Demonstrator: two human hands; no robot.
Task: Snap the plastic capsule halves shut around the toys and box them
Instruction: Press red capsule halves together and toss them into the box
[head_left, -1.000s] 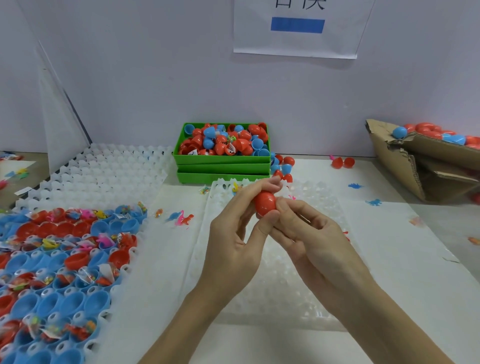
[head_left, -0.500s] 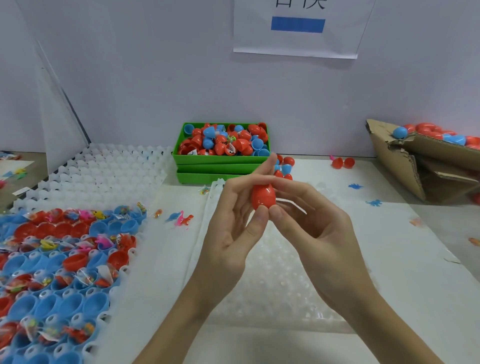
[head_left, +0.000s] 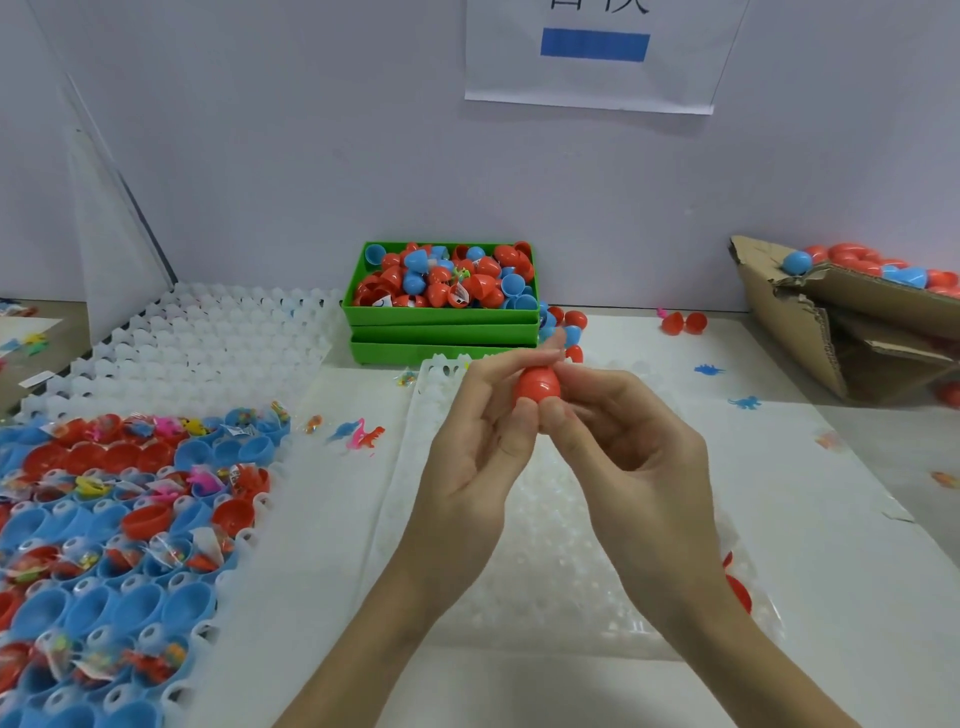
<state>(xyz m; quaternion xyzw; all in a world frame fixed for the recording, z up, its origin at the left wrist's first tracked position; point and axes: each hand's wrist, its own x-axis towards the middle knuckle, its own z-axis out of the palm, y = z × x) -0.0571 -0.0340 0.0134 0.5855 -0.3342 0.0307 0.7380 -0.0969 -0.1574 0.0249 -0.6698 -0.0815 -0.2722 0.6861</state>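
Observation:
A red egg-shaped capsule (head_left: 537, 384) is held above the middle of the table, its two halves closed together with a seam showing. My left hand (head_left: 467, 467) pinches it from the left with thumb and fingers. My right hand (head_left: 634, 457) pinches it from the right and below. A cardboard box (head_left: 810, 322) with closed red and blue capsules stands at the far right. On the left, a white tray (head_left: 249, 545) holds blue and red capsule halves, many with bagged toys in them.
A green bin (head_left: 441, 317) of loose red and blue halves sits at the back centre. A bare white tray (head_left: 545, 571) lies under my hands, another (head_left: 208, 353) at the back left. Small toy dinosaurs (head_left: 363, 434) and loose capsules (head_left: 683, 323) lie scattered on the table.
Both hands have lifted the red capsule up and away from me, toward the green bin. The grip on it has shifted slightly.

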